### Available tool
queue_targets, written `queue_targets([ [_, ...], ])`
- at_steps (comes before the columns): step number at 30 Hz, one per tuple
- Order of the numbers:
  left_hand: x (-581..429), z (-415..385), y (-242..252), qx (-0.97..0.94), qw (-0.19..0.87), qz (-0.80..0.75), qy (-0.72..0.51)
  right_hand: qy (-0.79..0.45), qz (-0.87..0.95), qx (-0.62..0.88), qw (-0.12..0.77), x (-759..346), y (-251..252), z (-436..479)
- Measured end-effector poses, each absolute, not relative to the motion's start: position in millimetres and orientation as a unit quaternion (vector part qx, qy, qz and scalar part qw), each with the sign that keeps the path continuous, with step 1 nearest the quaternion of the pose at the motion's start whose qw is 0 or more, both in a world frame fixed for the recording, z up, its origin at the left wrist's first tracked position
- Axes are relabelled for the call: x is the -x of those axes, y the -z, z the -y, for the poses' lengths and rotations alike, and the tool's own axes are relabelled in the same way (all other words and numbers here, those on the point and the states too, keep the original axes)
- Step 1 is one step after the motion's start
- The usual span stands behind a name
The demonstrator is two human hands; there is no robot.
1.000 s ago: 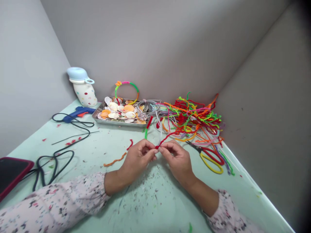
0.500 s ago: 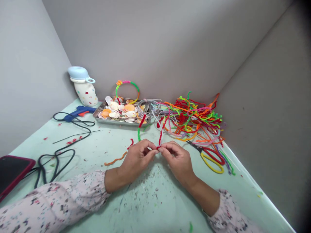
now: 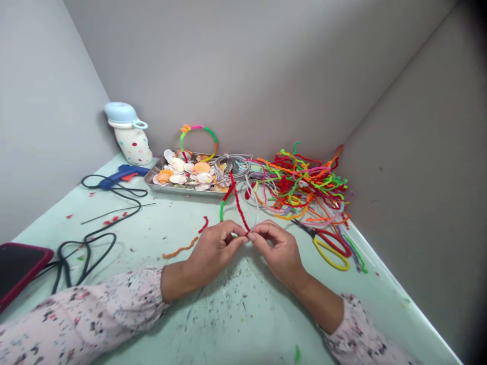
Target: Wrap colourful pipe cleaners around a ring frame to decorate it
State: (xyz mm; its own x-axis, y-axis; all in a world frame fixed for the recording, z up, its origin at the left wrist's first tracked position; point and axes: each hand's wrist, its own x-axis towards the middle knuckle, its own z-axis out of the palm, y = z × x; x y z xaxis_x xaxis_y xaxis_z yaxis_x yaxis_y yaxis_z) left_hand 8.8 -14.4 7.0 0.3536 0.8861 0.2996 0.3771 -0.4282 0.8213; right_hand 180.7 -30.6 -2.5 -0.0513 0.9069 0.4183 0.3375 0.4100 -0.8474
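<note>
Above the middle of the table, my left hand [image 3: 218, 248] and my right hand [image 3: 279, 253] meet fingertip to fingertip. Both pinch a red pipe cleaner [image 3: 239, 204] near its lower end, beside a thin pale wire loop [image 3: 257, 200]. The red strand's free end rises and leans left. Green and red pipe cleaner wrapping [image 3: 221, 210] covers the loop's left side, just above my left hand. Fingers cover the exact spot where strand and wire join. Left of my left hand lie an orange pipe cleaner piece [image 3: 180, 249] and a short red piece [image 3: 204, 224].
A metal tray [image 3: 186, 191] of seashells, a finished-looking colourful ring [image 3: 210, 131] and a bottle [image 3: 131, 142] stand at the back. A glue gun [image 3: 122, 175] with black cord and a phone [image 3: 23, 274] are left. Scissors [image 3: 331, 251] and a pipe cleaner pile [image 3: 300, 177] lie right.
The red strand's free end has swung up and left, from nearly upright beside the wire to a leftward lean. The loop's wrapped side has shifted slightly right. Both hands keep their pinch.
</note>
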Motion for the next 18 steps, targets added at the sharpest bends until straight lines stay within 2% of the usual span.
queue_targets([
  [18,-8.9,16.2,-8.2,-0.746,0.373,-0.417,-0.36,-0.349,0.652,0.443,0.507,-183.6,3.6,29.9],
])
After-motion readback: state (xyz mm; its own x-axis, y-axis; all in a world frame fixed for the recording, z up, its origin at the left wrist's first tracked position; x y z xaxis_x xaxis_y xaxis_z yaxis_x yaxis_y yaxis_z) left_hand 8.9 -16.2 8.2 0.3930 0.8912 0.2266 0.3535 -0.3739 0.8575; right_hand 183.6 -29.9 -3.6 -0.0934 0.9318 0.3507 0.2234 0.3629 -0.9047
